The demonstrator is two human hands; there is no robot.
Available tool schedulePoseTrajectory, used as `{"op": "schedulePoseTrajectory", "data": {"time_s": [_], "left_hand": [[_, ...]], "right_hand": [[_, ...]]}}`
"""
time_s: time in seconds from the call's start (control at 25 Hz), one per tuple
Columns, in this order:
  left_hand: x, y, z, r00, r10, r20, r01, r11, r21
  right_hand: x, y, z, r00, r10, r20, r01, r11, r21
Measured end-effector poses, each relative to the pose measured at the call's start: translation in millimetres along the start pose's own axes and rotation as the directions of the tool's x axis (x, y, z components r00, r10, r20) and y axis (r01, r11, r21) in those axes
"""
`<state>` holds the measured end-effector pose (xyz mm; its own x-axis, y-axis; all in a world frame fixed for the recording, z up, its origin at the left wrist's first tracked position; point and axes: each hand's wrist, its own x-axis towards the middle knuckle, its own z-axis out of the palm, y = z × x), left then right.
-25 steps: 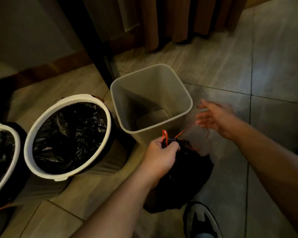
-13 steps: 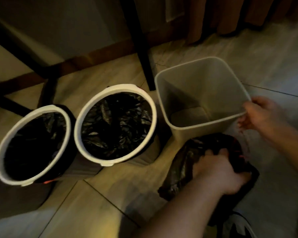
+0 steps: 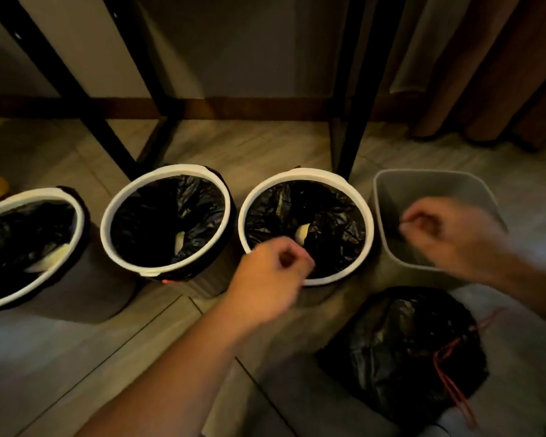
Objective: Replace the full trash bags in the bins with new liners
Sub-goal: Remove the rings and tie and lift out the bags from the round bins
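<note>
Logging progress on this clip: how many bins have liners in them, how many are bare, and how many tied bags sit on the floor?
Round bins with black liners: 3
Square bin with no liner: 1
Tied black bag on the floor: 1
Total: 5

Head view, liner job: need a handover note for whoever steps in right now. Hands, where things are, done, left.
Left hand: fingers curled over the near rim of the right round bin; blurred, grip unclear.
Right hand: fingers curled above the square bin; blurred, grip unclear.
Tied black bag, red drawstring, lies on the floor in front of the square bin.
Done: square bin is bare, no liner in it.
Left: line the square bin. The right, middle round bin and left round bin hold black liners with trash inside; pull, tie and reline each.
</note>
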<state>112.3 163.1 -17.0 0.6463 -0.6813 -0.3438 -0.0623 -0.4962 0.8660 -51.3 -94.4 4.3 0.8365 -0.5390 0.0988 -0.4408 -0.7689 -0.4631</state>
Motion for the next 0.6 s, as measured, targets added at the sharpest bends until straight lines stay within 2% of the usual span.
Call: {"op": "schedulePoseTrajectory", "data": {"time_s": [0.08,0.12,0.16,0.24,0.28,0.32,0.4,0.48,0.6], "left_hand": [[15.9,-6.9,-18.3,0.984,-0.102,-0.146,0.069,0.975,-0.213],[23.4,-9.3,-24.0,0.957,-0.21,-0.198,0.126,0.921,-0.369],[31.6,-9.8,-26.4,0.911,-0.352,-0.214,0.188,0.818,-0.544],[42.3,-4.6,-24.7,0.808,-0.578,-0.114,0.275,0.541,-0.795],[44.3,-1.4,-20.7,0.776,-0.628,-0.062,0.283,0.434,-0.855],[43.8,1.5,-13.8,0.76,-0.649,-0.035,0.288,0.385,-0.877],[43.1,10.5,-2.4,0.736,-0.676,-0.039,0.288,0.365,-0.885],[47.7,9.4,-1.9,0.736,-0.674,-0.06,0.265,0.368,-0.891],[59.0,0.3,-12.9,0.737,-0.669,-0.093,0.254,0.402,-0.879]], "right_hand": [[5.6,-57.2,14.2,0.955,-0.141,0.26,0.16,0.986,-0.055],[7.6,-79.7,26.0,0.917,-0.173,0.359,0.219,0.971,-0.092],[9.1,-100.0,39.6,0.882,-0.185,0.433,0.27,0.952,-0.142],[9.5,-133.8,61.4,0.837,-0.164,0.523,0.336,0.907,-0.253],[8.2,-147.8,69.8,0.825,-0.147,0.546,0.349,0.892,-0.288],[5.3,-158.2,77.2,0.817,-0.121,0.563,0.344,0.887,-0.309],[0.4,-167.8,89.1,0.797,-0.083,0.598,0.335,0.885,-0.323],[1.7,-168.9,99.0,0.782,-0.087,0.617,0.307,0.916,-0.26],[13.5,-167.3,110.5,0.753,-0.054,0.656,0.29,0.922,-0.257]]}}
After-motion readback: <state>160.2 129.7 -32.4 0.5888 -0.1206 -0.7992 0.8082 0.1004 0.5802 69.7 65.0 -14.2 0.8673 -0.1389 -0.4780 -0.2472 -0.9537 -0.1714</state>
